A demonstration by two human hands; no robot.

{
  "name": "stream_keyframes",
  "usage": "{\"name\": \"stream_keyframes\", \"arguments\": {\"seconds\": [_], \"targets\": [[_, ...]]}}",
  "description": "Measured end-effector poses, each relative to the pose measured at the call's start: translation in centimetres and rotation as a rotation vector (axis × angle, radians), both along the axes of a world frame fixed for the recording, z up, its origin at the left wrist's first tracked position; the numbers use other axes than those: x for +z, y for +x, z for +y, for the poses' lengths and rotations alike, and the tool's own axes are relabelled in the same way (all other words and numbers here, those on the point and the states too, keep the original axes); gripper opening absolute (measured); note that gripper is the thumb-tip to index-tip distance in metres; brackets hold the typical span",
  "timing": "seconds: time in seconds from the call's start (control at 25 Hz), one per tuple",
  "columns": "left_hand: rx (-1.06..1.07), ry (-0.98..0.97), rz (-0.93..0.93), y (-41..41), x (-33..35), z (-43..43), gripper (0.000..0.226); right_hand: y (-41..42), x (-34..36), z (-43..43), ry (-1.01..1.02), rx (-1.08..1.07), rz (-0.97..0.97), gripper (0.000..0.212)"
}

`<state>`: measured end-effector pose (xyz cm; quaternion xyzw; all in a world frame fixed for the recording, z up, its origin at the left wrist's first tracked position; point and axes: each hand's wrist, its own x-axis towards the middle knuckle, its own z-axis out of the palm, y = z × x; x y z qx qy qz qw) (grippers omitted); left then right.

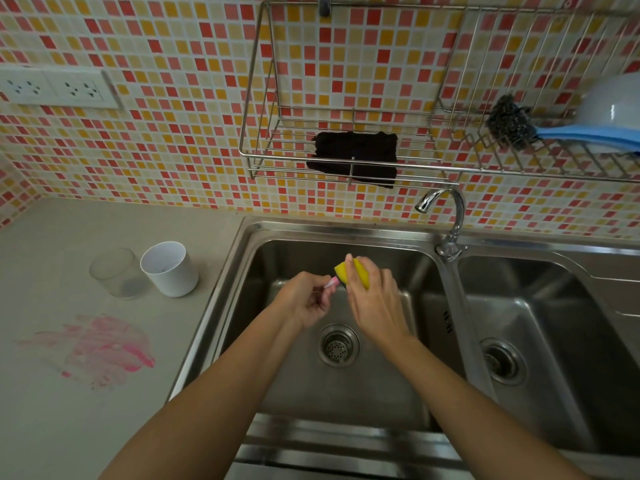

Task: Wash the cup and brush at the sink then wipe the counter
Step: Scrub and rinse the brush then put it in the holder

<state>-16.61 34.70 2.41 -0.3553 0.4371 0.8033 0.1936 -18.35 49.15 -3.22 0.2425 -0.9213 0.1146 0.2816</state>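
Left hand (306, 299) pinching what looks like a pink brush (87, 283)... Left hand (306, 299) curled, pinching what seems a small pink brush (331, 282); right hand (372, 299) gripping yellow sponge (341, 270) against it, over sink (346, 230)

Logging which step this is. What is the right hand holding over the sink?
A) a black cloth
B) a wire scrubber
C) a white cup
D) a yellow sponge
D: the right hand grips a yellow sponge over the sink, beside the pink brush that the left hand pinches.
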Motion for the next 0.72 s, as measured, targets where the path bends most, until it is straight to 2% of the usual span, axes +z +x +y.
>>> {"name": "stream_keyframes", "arguments": {"seconds": [0.12, 0.44, 0.52, 0.6, 0.64, 0.72], "targets": [[-0.03, 0.025, -0.034, -0.2, -0.2, 0.0, 0.023, -0.2, 0.0, -0.1, -0.031, -0.028, -0.031, 0.051], [-0.047, 0.045, -0.05, -0.6, -0.2, 0.5, 0.03, -0.5, -1.1, 0.7, 0.027, 0.07, 0.031, 0.049], [-0.048, 0.017, -0.046, -0.6, 0.1, 0.8, 0.029, -0.7, -0.8, 0.9, -0.072, 0.001, -0.007, 0.049], [-0.02, -0.114, 0.035, -0.6, 0.0, 1.0, 0.023, -0.6, -0.7, 1.0, -0.115, -0.006, -0.045, 0.05], [-0.003, -0.257, 0.146, -0.6, -0.3, 1.0, 0.02, -0.5, -0.7, 1.1, -0.079, 0.039, -0.054, 0.048], [-0.067, -0.672, 0.43, -0.5, -1.0, 0.8, 0.014, -0.3, -0.9, 1.3, -0.079, 0.082, -0.123, 0.048]]}}
